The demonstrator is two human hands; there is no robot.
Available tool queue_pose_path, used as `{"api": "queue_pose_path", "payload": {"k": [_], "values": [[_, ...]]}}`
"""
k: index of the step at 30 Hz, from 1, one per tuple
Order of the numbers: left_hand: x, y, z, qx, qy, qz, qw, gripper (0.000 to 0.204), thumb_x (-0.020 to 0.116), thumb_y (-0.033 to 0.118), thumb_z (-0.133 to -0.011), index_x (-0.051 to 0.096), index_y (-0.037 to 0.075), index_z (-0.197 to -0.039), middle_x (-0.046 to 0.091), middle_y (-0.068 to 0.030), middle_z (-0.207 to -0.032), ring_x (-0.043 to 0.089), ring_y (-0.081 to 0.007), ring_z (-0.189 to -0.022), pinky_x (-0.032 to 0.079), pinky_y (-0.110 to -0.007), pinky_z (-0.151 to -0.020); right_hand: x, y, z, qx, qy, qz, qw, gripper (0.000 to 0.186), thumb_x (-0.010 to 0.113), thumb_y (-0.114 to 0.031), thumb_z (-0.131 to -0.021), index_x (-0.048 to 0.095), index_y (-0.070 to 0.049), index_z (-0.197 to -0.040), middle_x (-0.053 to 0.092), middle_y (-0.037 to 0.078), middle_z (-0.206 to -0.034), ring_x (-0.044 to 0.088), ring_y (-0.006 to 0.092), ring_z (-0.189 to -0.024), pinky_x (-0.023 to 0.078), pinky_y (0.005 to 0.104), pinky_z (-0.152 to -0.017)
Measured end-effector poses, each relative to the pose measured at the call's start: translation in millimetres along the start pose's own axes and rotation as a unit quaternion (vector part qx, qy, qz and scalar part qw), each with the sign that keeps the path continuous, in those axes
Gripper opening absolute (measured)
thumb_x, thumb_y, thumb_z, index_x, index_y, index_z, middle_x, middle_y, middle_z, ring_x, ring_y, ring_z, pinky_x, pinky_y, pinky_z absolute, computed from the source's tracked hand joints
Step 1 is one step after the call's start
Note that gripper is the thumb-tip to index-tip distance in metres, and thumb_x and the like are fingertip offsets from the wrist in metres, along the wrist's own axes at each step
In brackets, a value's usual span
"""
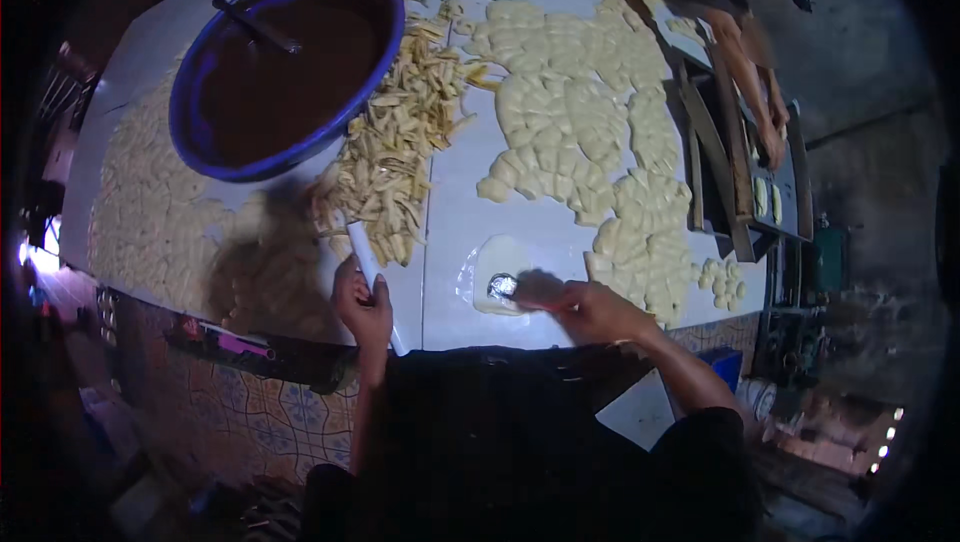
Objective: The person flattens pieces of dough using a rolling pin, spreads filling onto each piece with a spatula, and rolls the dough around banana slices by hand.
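Observation:
My left hand is closed around a smooth white rod that looks like a rolling pin, slanting at the table's near edge. A thin flattened sheet of pale dough lies in front of me on the white table. Over that sheet, my right hand grips what appears to be a spoon, its shiny metal end at the dough. A dark shadow beside my fingers hides its handle. Just beyond my left hand is a heap of cut yellowish strips.
A large blue basin of dark brown liquid stands at the far left, a dark-handled utensil in it. Flattened dough pieces cover the right, and more pieces the left. At far right, a co-worker's hands work over a tray.

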State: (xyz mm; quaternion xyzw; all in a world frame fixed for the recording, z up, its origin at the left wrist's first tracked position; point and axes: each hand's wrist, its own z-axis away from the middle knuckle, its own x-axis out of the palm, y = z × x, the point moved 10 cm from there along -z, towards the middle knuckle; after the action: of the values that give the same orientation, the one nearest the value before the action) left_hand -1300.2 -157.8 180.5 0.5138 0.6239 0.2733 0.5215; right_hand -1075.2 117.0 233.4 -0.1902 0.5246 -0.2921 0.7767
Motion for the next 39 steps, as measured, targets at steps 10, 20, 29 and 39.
{"api": "queue_pose_path", "payload": {"k": [10,20,29,39], "values": [[1.3,7.6,0.2,-0.049,0.013,0.087,0.995,0.057,0.073,-0.005,-0.082,0.054,-0.005,-0.135,0.061,-0.0051,-0.078,0.055,-0.0109,-0.065,0.046,-0.025,-0.058,-80.5,-15.3,-132.1,-0.089,0.425,-0.017,0.901,0.027,0.066,-0.009,-0.083,0.073,-0.005,-0.108,0.071,0.019,-0.088,0.069,0.0367,-0.075,0.054,0.0478,-0.071],[-0.5,40.1,-7.0,0.040,0.067,-0.153,0.985,0.051,0.066,-0.002,-0.082,0.053,-0.003,-0.132,0.054,-0.0214,-0.122,0.050,-0.0402,-0.114,0.042,-0.047,-0.100,1.9,-58.0,-194.6,0.143,0.285,-0.058,0.946,0.037,0.072,-0.023,-0.074,0.062,-0.008,-0.106,0.072,0.018,-0.082,0.070,0.0394,-0.075,0.054,0.0520,-0.069],[25.8,77.5,-4.9,0.081,-0.018,-0.084,0.993,0.030,0.061,-0.003,-0.084,0.058,-0.002,-0.114,0.060,-0.0211,-0.117,0.054,-0.0393,-0.111,0.043,-0.048,-0.097,-4.0,-66.0,-179.1,0.011,0.275,0.102,0.956,0.040,0.068,-0.019,-0.075,0.064,-0.006,-0.113,0.070,0.018,-0.091,0.068,0.0362,-0.091,0.051,0.0485,-0.080],[96.8,117.7,1.8,0.144,-0.254,-0.031,0.956,0.028,0.069,0.005,-0.082,0.069,0.004,-0.110,0.068,-0.0133,-0.106,0.062,-0.0352,-0.103,0.047,-0.045,-0.093,-16.3,7.8,-87.6,0.023,0.243,-0.235,0.941,0.025,0.074,-0.006,-0.081,0.069,-0.002,-0.105,0.068,0.017,-0.085,0.067,0.0254,-0.075,0.054,0.0334,-0.075]]}}
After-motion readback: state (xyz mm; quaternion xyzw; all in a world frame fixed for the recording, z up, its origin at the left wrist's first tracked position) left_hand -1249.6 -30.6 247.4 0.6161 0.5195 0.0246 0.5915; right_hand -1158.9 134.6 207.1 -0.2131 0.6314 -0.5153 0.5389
